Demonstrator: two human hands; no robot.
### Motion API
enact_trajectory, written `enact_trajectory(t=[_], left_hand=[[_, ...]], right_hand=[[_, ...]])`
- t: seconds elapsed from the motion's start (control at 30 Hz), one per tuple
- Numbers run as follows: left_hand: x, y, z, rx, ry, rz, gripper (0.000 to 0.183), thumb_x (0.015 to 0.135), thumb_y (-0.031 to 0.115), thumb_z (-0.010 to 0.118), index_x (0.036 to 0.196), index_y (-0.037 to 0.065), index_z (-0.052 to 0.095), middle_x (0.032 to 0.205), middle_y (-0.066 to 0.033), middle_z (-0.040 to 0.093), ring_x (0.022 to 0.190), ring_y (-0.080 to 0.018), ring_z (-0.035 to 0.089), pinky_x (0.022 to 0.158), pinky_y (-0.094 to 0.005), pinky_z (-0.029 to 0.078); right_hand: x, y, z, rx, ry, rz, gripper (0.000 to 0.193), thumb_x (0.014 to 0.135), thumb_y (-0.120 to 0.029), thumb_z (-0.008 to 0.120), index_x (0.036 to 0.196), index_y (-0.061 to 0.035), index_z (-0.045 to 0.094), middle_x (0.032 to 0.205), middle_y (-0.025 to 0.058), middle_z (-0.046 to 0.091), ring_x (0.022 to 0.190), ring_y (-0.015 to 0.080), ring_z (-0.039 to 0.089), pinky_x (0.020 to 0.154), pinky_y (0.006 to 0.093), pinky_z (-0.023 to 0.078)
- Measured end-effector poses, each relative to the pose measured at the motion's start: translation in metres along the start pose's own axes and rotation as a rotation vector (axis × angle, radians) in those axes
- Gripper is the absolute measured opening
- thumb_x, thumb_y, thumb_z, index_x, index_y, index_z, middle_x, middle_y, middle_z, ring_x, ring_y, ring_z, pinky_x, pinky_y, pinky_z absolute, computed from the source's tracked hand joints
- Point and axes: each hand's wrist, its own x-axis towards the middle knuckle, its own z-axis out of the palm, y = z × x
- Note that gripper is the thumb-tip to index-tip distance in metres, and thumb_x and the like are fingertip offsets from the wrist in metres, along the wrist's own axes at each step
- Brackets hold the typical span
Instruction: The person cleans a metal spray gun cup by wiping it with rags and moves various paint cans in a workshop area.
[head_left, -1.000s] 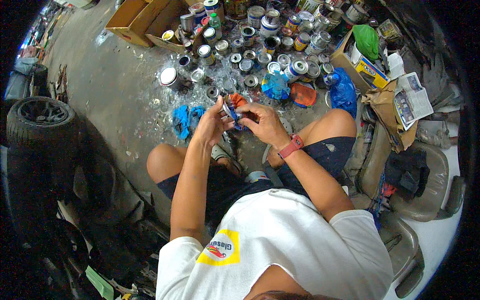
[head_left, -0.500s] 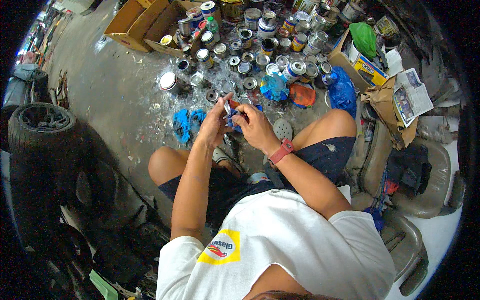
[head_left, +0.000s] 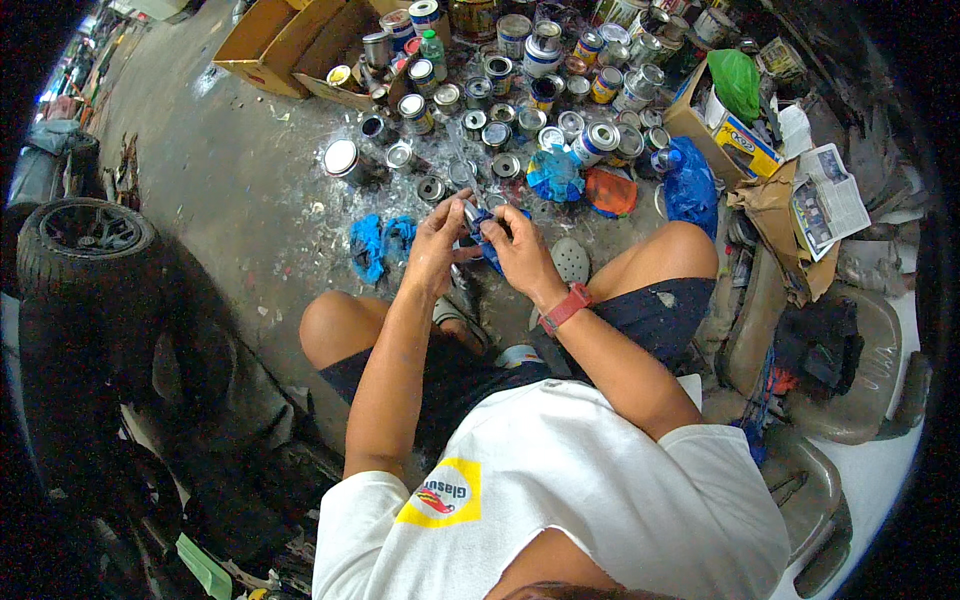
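Between my knees, my left hand (head_left: 436, 246) is closed around a slim silver metal piece (head_left: 472, 209), whose exact kind I cannot make out. My right hand (head_left: 522, 258) pinches a crumpled dark blue cloth (head_left: 489, 252) against that piece. The fingers of both hands nearly meet, hiding much of what they hold. Just beyond them stands a small open tin (head_left: 431, 188). To the left of my left hand a bright blue crumpled glove or rag (head_left: 367, 247) lies on the floor.
Many paint cans (head_left: 598, 141) crowd the paint-stained floor ahead. Cardboard boxes (head_left: 262, 45) stand far left, with another box (head_left: 690, 120) at the right beside a blue plastic bag (head_left: 690, 185). A tyre (head_left: 88, 240) lies at left; grey plastic seats (head_left: 850, 380) are at right.
My right hand has shifted slightly, and the silver piece shows more clearly between my fingers. An orange patch visible earlier by the fingertips is out of sight. The view has tilted a little.
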Motion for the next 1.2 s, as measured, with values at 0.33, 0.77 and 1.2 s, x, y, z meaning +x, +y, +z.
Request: enact_trajectory(t=[0.33, 0.77, 1.2], left_hand=[[-0.004, 0.009, 0.007, -0.206, 0.042, -0.061, 0.053, 0.105, 0.043, 0.054, 0.148, 0.013, 0.053, 0.142, -0.0065, 0.058, 0.123, -0.0197, 0.054, 0.092, -0.0417, 0.05], [-0.008, 0.015, 0.013, 0.01, 0.032, -0.015, 0.06, 0.103, 0.048, 0.052, 0.15, 0.011, 0.049, 0.154, -0.0086, 0.047, 0.14, -0.0286, 0.043, 0.108, -0.0493, 0.044], [-0.002, -0.003, 0.006, 0.305, 0.05, 0.118, 0.048, 0.105, 0.039, 0.056, 0.142, 0.01, 0.059, 0.14, -0.0127, 0.059, 0.123, -0.0257, 0.057, 0.103, -0.0381, 0.048]], right_hand=[[0.0, 0.011, -0.003, -0.011, 0.008, 0.0, 0.03, 0.101, -0.025, 0.06, 0.106, 0.004, 0.062, 0.091, 0.0147, 0.068, 0.085, 0.022, 0.064, 0.08, 0.0368, 0.05], [0.003, 0.037, -0.003, 0.107, -0.02, 0.043, 0.032, 0.102, -0.025, 0.058, 0.112, 0.0051, 0.063, 0.099, 0.0151, 0.069, 0.092, 0.0198, 0.063, 0.083, 0.0357, 0.05], [0.005, 0.055, 0.002, 0.303, -0.011, 0.081, 0.027, 0.104, -0.022, 0.055, 0.104, 0.0044, 0.063, 0.088, 0.0045, 0.062, 0.082, 0.0133, 0.054, 0.077, 0.032, 0.047]])
